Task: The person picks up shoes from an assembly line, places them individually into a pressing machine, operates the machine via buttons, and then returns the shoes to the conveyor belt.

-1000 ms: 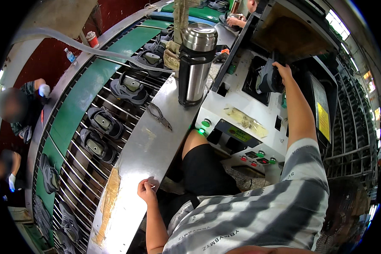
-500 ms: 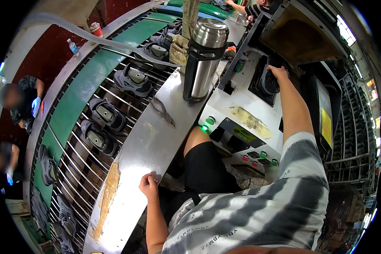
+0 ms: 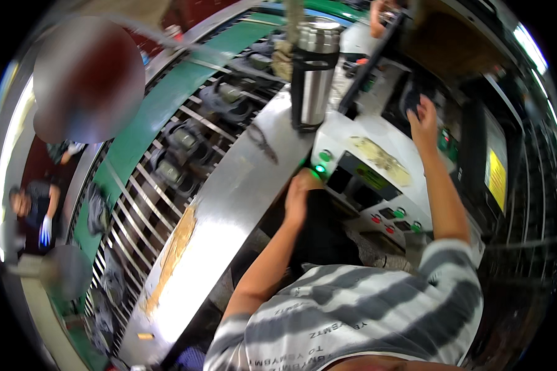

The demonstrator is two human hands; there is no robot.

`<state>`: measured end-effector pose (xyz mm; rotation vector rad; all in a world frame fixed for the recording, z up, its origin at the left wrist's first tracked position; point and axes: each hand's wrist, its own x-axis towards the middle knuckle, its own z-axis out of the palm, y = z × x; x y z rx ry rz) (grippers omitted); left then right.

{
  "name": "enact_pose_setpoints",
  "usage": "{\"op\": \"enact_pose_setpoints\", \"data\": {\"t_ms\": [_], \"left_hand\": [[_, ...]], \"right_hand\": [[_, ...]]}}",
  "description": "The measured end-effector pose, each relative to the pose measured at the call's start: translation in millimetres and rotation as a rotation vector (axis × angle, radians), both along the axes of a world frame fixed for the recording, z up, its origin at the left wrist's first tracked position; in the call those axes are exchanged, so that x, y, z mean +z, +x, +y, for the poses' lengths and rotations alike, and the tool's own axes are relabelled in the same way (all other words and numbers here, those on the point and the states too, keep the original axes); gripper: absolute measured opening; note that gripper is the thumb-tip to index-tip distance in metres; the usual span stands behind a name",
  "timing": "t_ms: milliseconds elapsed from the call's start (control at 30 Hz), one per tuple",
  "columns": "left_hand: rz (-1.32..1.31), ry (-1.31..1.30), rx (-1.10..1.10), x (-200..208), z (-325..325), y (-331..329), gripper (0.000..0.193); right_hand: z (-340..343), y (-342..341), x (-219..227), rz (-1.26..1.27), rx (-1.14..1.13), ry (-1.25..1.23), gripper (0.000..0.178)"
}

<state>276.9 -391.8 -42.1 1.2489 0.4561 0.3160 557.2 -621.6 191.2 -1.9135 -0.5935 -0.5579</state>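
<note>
My right hand [image 3: 423,119] is at the dark shoe [image 3: 408,98] in the black recess of the white machine [image 3: 346,148]. Its fingers look apart and slightly bent at the near edge of the shoe; whether they touch it is hard to tell. My left hand [image 3: 298,193] is beside my knee, just below the lit green button [image 3: 319,168] on the machine's front. Motion blur smears its fingers, and I cannot make out anything in them.
A steel thermos [image 3: 315,74] stands on the metal ledge [image 3: 229,204], with pliers [image 3: 263,143] lying near it. Left of the ledge, several grey shoes [image 3: 189,141] sit on a roller conveyor with a green belt [image 3: 142,123]. The machine's raised lid [image 3: 452,37] overhangs its far side. Co-workers stand across the conveyor.
My left hand has moved from the ledge edge up and right, to the machine's front buttons. My right hand has drawn back slightly on the shoe, its fingers lifting. The whole view has shifted.
</note>
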Motion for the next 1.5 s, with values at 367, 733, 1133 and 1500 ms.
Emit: {"op": "enact_pose_setpoints", "data": {"t_ms": [367, 733, 1133, 1500], "left_hand": [[0.049, -0.154, -0.21, 38.7, -19.2, 44.0, 0.027], [0.305, 0.473, 0.48, 46.1, 227.5, -230.9, 0.028], [0.448, 0.503, 1.281, 13.3, 612.3, -485.1, 0.056], [0.804, 0.508, 1.345, 27.3, 751.5, -489.1, 0.088]], "right_hand": [[-7.2, -233.7, -121.4, 0.334, 0.519, -0.032, 0.045], [164.8, -307.2, -160.5, 0.562, 0.974, -0.21, 0.035], [329.4, -344.5, -179.2, -0.073, 0.911, -0.497, 0.01], [342.0, -346.9, -191.4, -0.04, 0.897, -0.596, 0.007]]}}
